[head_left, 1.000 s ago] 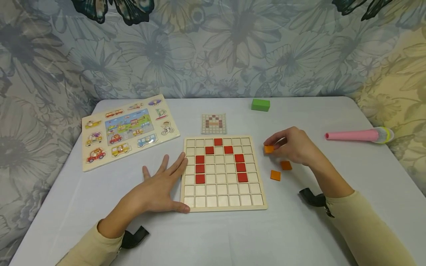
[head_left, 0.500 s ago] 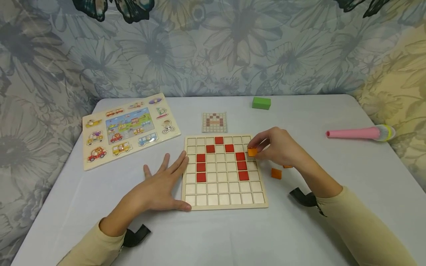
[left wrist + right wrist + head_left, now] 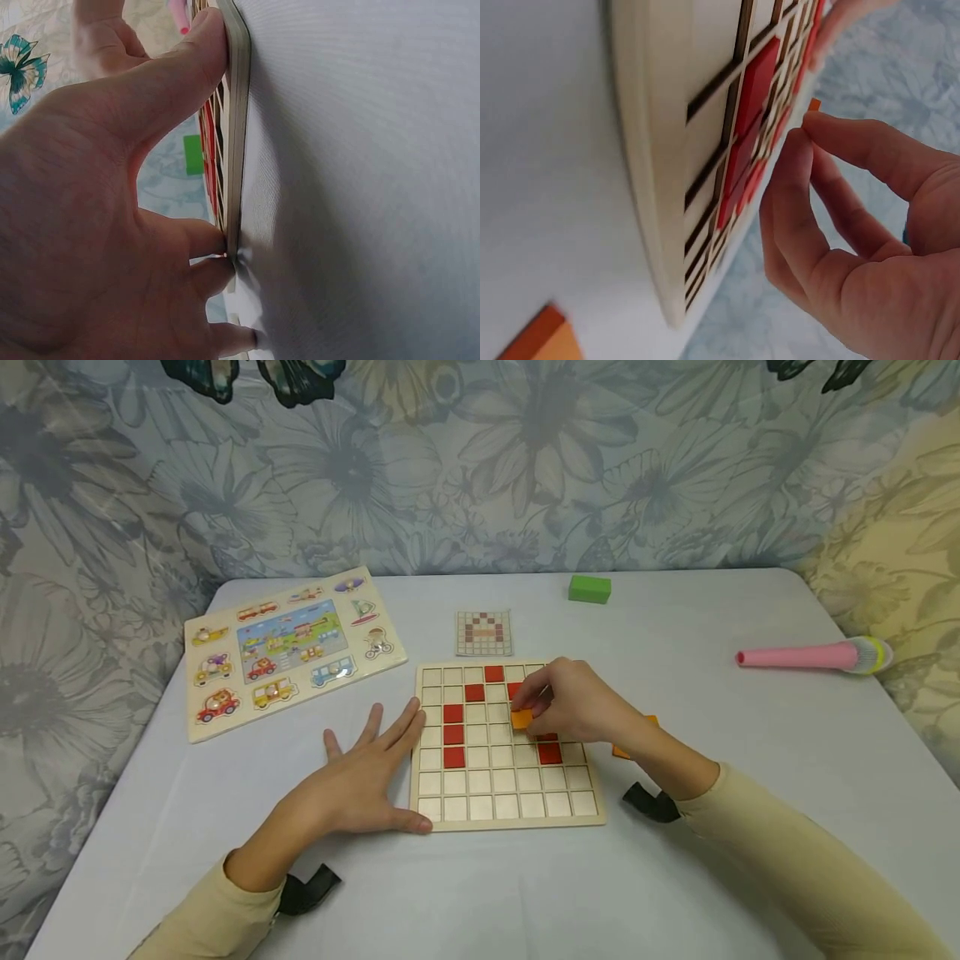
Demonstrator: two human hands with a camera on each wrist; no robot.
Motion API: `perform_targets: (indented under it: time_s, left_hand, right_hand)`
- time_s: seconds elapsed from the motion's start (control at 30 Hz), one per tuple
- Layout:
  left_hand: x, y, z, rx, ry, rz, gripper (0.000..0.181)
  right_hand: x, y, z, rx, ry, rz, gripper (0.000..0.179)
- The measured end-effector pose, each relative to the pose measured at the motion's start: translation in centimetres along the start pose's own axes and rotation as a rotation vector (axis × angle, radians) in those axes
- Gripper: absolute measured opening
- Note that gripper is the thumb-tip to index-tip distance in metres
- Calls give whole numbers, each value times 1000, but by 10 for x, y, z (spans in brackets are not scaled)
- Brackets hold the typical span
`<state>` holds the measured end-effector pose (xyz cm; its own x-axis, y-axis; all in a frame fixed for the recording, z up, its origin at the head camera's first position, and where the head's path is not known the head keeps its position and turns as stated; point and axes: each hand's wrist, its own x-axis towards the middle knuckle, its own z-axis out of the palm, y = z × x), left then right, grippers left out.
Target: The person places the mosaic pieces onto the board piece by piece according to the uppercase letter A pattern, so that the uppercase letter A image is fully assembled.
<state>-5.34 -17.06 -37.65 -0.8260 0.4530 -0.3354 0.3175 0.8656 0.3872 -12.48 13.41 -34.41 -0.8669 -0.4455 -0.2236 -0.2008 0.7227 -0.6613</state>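
A wooden grid board lies mid-table with several red square tiles set in its cells, in a peaked outline. Over the board's right half, my right hand pinches an orange square tile between thumb and fingertips; in the right wrist view just a corner of that orange tile shows. My left hand rests spread at the board's left edge, thumb on its lower corner and fingertips at its side. Loose orange tiles lie right of the board, partly hidden by my right forearm.
Behind the board lies a small pattern card. A picture puzzle board with vehicles is at the left. At the back stands a green block, and a pink toy microphone lies at the right.
My right hand has carried the orange tile leftward, from beside the board to above its right-hand cells. The left hand has stayed at the board's edge.
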Motion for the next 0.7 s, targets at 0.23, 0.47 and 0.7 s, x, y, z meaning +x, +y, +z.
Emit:
perform_targets:
  time_s: [0.23,0.47,0.7]
  left_hand:
    - [0,0,-1,-8,1,3,135]
    - [0,-1,-1,-2,-5,-2,135]
    - [1,0,0,0,-4,1,135]
  right_hand:
    - [9,-11,12,27,-42,-39,25]
    - [18,-21,20,1,-63,-74,22]
    - [28,-27,30,-28,-85,-80,20]
